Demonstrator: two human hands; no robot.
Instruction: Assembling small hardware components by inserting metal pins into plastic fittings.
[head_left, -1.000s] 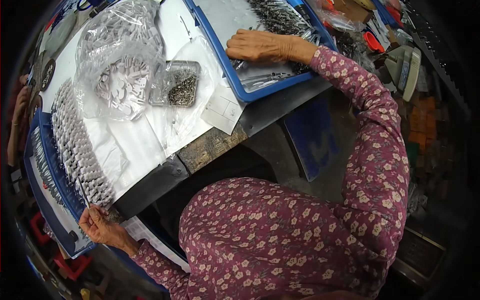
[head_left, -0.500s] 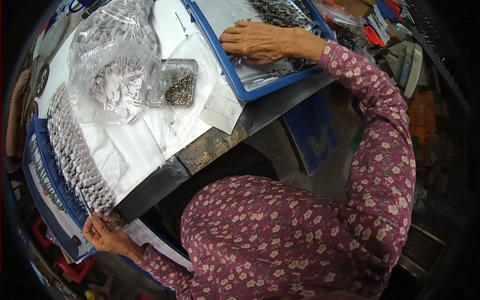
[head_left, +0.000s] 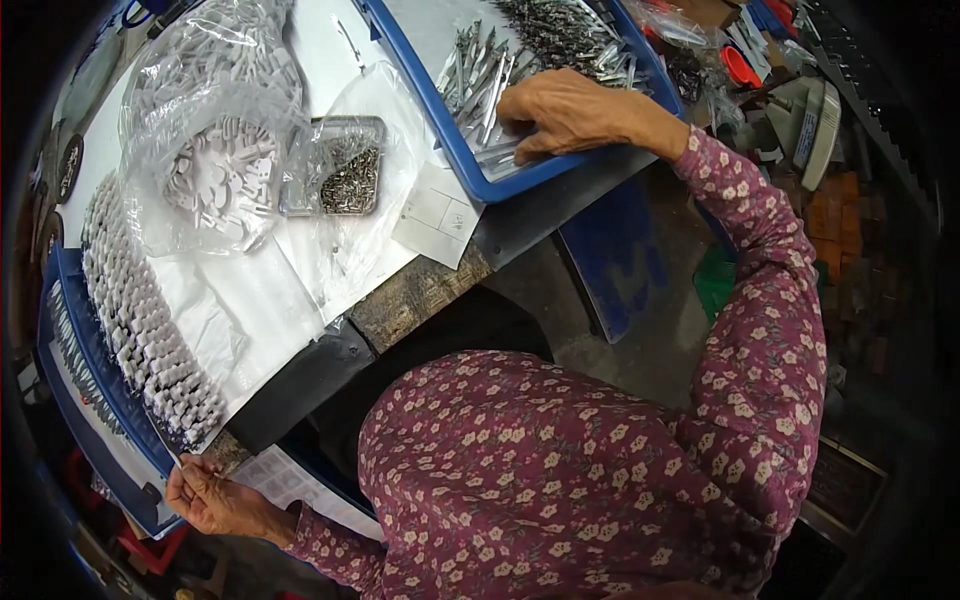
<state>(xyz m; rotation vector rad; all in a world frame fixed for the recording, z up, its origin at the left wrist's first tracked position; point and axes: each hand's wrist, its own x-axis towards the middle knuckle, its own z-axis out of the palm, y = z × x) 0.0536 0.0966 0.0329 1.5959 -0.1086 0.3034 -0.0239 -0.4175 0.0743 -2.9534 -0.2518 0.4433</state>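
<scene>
A rod (head_left: 173,454) is pinched by the left hand (head_left: 207,497); the right hand (head_left: 577,112) is seen over the tray (head_left: 428,100), grip unclear

Around the clear square plastic box (head_left: 340,122) of small metal pieces (head_left: 350,186) on the white-covered tabletop (head_left: 265,290): at ten o'clock, just beside, the clear plastic bag (head_left: 145,190) of white pieces (head_left: 222,165); at two, the blue rectangular plastic tray (head_left: 530,181), slim silvery metal parts (head_left: 470,75) inside; at four, the white rectangular card (head_left: 437,215); at eight, dense white rows (head_left: 140,320), then another blue tray (head_left: 68,265) beyond.
</scene>
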